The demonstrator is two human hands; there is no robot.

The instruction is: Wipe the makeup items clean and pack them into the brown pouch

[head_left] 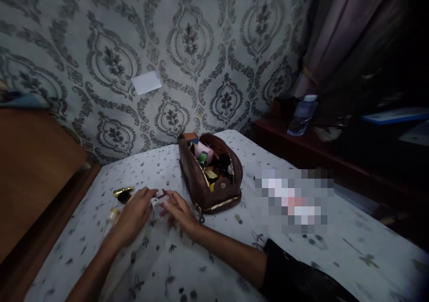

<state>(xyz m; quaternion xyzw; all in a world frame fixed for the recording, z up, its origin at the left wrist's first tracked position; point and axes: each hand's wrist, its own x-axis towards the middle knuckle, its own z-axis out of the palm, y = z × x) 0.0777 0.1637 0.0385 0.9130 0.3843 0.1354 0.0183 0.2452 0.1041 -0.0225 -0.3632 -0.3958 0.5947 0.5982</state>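
In front of the bag, my left hand [134, 212] and my right hand [181, 212] are close together with fingers bent inward. Between their fingertips is a small white item [155, 201], blurred and partly covered, so its kind cannot be made out. A brown leather toiletry bag [214, 201] stands unzipped just beyond my right hand, filled with several small bottles and cosmetics. A gold tube [123, 191] and a round black item [124, 198] lie beyond my left hand. Beside my left wrist is a small pale bottle with a yellowish top [113, 215].
The bed or mattress has a white patterned sheet [214, 257]. A pixelated area [291, 199] hides something at right. A clear water bottle [302, 116] stands on a dark red ledge [278, 136]. Brown wooden board [36, 168] borders the left; a patterned wall [191, 38] stands behind.
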